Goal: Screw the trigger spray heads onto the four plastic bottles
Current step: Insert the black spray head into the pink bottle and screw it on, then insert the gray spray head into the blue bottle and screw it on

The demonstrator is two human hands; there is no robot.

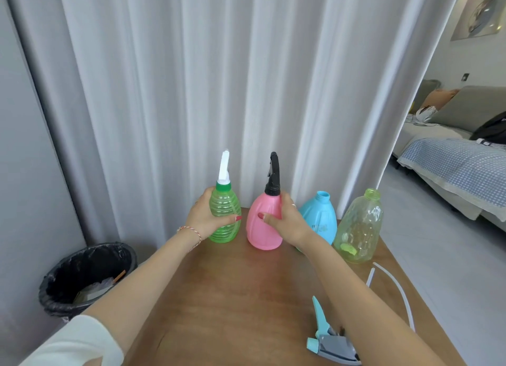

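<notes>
Several plastic bottles stand in a row at the far end of the wooden table (232, 297). My left hand (204, 217) grips the ribbed green bottle (226, 215), which carries a white spray head (224, 166). My right hand (287, 223) grips the pink bottle (261, 228), topped by a black spray head (273, 175). To the right stand a blue bottle (321, 217) and a clear yellow-green bottle (360, 228), both with open necks. A light-blue and grey spray head (327, 338) lies near the table's front right, partly hidden by my right forearm.
White dip tubes (397, 286) lie on the table at the right edge. A black-lined bin (87, 278) stands on the floor to the left. A white curtain (219, 78) hangs right behind the table. A bed (460, 168) is at the far right.
</notes>
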